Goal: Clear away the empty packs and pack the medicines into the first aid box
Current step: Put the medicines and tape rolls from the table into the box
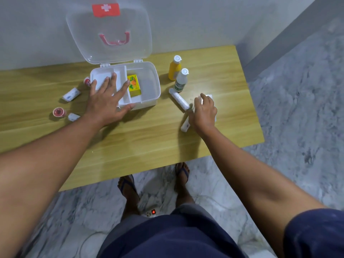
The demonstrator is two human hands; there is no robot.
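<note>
Midway through the packing step. Steadying the first aid box (149,81), set against the far edge of the worktop (130,142) with its clear lid (111,40) thrown back, using the left hand (106,101): fingers straight, spread flat over the white tray insert (121,71) in the box's left part. Already inside, in the compartment right of the tray: one yellow carton (134,85).

Gripping, with the right hand (203,112), a white tube (185,126) toward the worktop's right edge: fingers curled over it, lower end poking out toward the near edge. Something flat and pale beneath that hand, too washed out by glare to name. Just beside it: a white roll (179,99). Farther back, toward the far right corner: a yellow bottle (175,68) and a white bottle (181,80), upright, close together. Between box and left edge: a small wrapped roll (71,94), a round red tin (59,112), a small white piece (73,116).

Next, probably: lift the tube clear of the roll, carry it over the box rim, lay it flat beside the carton. Calls for a firm grip and no nudging of the bottles. Cannot tell which packs are empty.
</note>
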